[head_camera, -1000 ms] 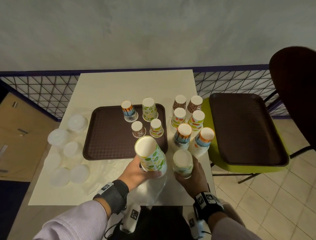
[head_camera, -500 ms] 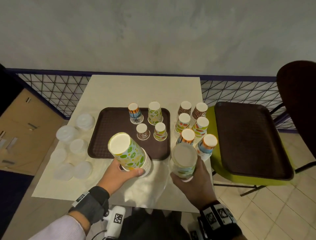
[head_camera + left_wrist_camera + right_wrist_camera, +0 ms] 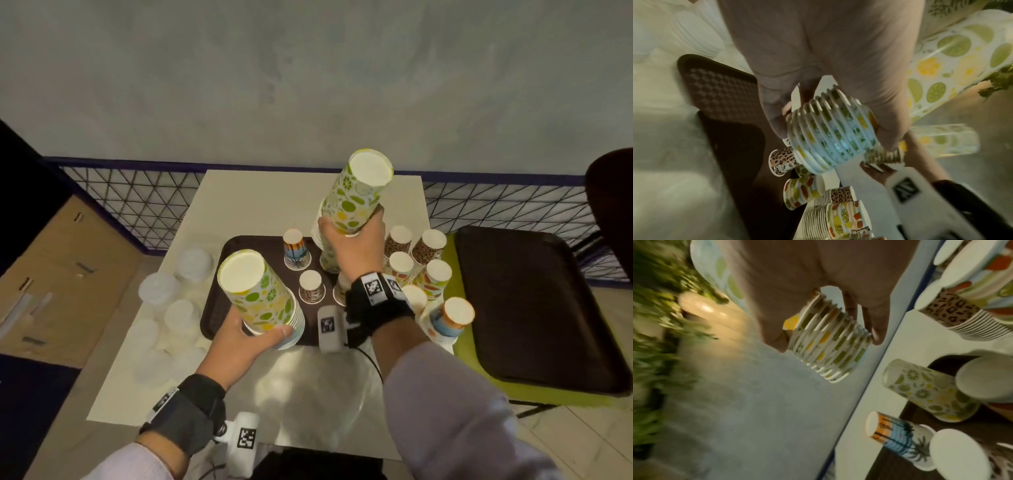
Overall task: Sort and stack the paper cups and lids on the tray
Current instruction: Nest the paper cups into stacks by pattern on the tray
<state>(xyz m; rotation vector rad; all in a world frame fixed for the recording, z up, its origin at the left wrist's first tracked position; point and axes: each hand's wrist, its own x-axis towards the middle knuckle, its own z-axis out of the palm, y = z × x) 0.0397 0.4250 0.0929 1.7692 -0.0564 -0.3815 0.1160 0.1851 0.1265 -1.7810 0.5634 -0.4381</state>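
Each of the hands is clamped on a citrus cup stack: left hand [image 3: 245,337] holds its stack [image 3: 260,294] over the tray [image 3: 212,308] at lower centre; right hand [image 3: 352,245] lifts another stack [image 3: 356,195] at upper centre.

Both arms wear pale lilac sleeves [image 3: 455,411]. Black wrist straps [image 3: 375,301] carry white camera modules [image 3: 330,329] with square black-and-white markers.

A grey plaster wall [image 3: 308,85] stands behind a blue-railed mesh fence [image 3: 137,202] and tiled floor [image 3: 589,442].
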